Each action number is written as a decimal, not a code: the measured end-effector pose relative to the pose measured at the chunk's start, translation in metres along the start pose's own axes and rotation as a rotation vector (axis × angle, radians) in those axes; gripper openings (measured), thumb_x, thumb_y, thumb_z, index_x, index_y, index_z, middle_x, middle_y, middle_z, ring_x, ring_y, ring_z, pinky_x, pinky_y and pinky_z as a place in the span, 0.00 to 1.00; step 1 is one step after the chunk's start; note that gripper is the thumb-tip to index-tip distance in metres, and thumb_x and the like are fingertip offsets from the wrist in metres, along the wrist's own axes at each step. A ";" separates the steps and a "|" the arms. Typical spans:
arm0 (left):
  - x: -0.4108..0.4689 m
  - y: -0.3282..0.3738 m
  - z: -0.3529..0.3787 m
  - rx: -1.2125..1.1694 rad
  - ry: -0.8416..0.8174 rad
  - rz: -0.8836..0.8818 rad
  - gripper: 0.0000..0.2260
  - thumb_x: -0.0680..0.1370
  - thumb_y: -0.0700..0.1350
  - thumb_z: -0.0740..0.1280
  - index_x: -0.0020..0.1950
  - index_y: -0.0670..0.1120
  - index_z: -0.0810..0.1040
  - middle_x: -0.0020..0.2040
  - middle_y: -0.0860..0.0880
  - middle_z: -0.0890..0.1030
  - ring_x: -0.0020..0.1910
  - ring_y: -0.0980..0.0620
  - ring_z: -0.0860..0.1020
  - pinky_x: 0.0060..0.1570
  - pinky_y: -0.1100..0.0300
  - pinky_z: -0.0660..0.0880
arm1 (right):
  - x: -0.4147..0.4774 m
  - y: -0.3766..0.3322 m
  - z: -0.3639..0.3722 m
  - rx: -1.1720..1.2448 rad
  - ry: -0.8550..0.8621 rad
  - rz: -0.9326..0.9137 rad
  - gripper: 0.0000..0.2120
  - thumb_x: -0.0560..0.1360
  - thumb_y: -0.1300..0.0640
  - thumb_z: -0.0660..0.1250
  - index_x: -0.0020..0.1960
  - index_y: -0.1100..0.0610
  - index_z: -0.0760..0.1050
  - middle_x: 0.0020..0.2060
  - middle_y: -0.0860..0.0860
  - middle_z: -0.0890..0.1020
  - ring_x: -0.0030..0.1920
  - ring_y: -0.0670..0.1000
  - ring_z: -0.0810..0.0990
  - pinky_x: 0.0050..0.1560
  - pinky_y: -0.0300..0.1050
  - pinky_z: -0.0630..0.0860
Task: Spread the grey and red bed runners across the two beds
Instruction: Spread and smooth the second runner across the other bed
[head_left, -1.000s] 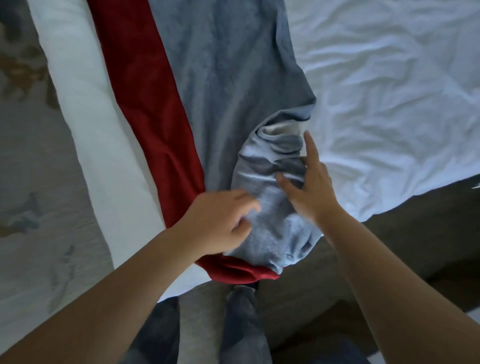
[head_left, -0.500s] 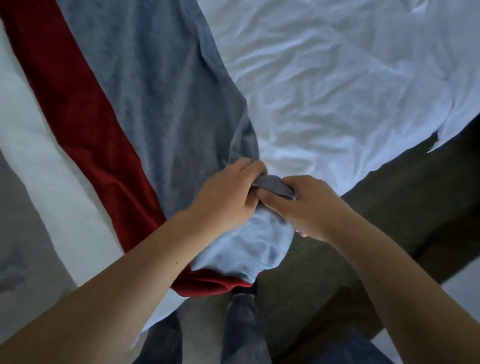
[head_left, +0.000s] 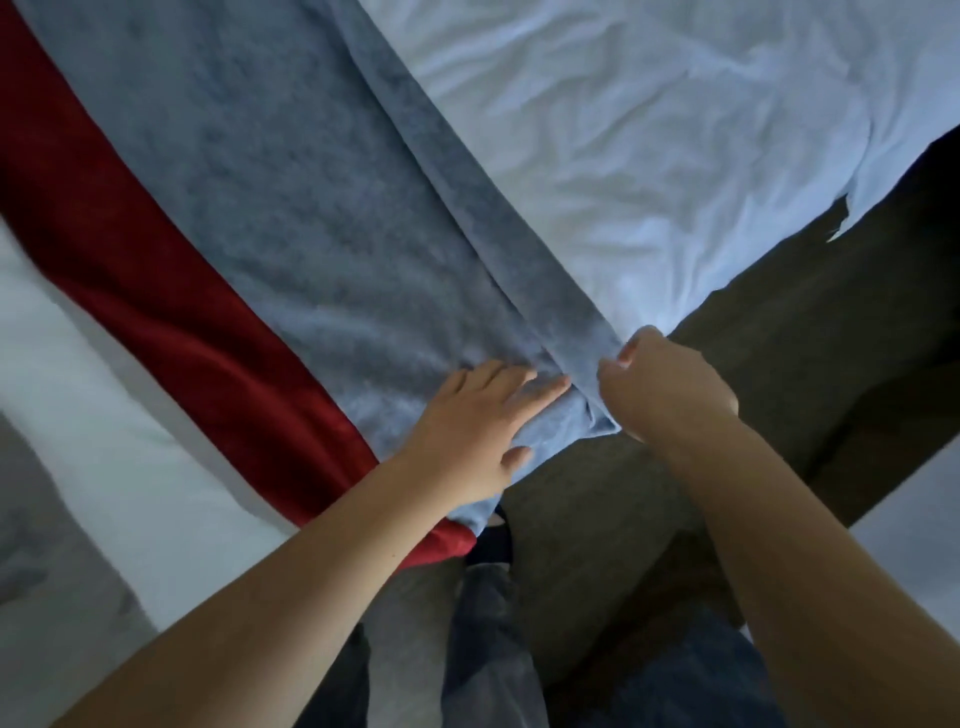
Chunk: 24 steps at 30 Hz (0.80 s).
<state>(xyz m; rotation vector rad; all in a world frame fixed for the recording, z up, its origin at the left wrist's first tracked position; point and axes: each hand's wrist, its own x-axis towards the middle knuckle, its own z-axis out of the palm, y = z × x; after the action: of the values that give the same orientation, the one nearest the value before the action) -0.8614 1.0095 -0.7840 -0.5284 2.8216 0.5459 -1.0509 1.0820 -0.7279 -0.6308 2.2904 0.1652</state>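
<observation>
A grey bed runner (head_left: 291, 218) lies across the white bed (head_left: 649, 135), running from the upper left down to the bed's near edge. A red band (head_left: 171, 312) lies along its left side. My left hand (head_left: 472, 431) rests flat on the grey fabric at the near edge, fingers straight. My right hand (head_left: 670, 384) pinches the folded right border of the grey runner at the bed's corner, fingers curled round the cloth. A long fold runs up the runner's right edge from that hand.
A white sheet (head_left: 93, 431) shows left of the red band. Dark carpet (head_left: 810, 364) lies right of the bed. My legs in jeans (head_left: 493, 639) stand against the bed's near edge.
The bunched grey end has been pulled out flat toward the bed's corner. My left hand let go and now lies flat on the runner. My right hand moved right with the fold.
</observation>
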 end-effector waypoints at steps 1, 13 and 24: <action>-0.011 -0.003 0.003 -0.048 0.052 -0.018 0.31 0.78 0.54 0.68 0.80 0.55 0.61 0.73 0.51 0.71 0.71 0.47 0.69 0.67 0.49 0.67 | 0.001 -0.008 0.005 0.028 0.040 -0.051 0.15 0.82 0.44 0.56 0.65 0.49 0.67 0.49 0.54 0.79 0.47 0.58 0.81 0.48 0.53 0.78; -0.132 -0.067 0.003 -0.253 0.537 -0.865 0.26 0.67 0.29 0.64 0.62 0.48 0.78 0.63 0.47 0.75 0.67 0.43 0.71 0.63 0.44 0.67 | -0.033 -0.129 0.082 0.012 -0.043 -0.711 0.14 0.81 0.49 0.58 0.66 0.41 0.73 0.55 0.48 0.82 0.55 0.54 0.80 0.53 0.50 0.77; -0.187 -0.108 0.009 -0.637 0.670 -1.130 0.14 0.76 0.57 0.72 0.57 0.50 0.79 0.47 0.56 0.81 0.44 0.57 0.79 0.48 0.65 0.74 | -0.110 -0.187 0.172 0.051 -0.055 -0.817 0.12 0.78 0.42 0.64 0.58 0.45 0.77 0.47 0.43 0.81 0.46 0.47 0.80 0.46 0.48 0.80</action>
<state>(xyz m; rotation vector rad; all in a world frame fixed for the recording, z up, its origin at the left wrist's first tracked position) -0.6479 0.9769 -0.7748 -2.5360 2.1246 1.0809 -0.7850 1.0133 -0.7623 -1.4431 1.8072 -0.2625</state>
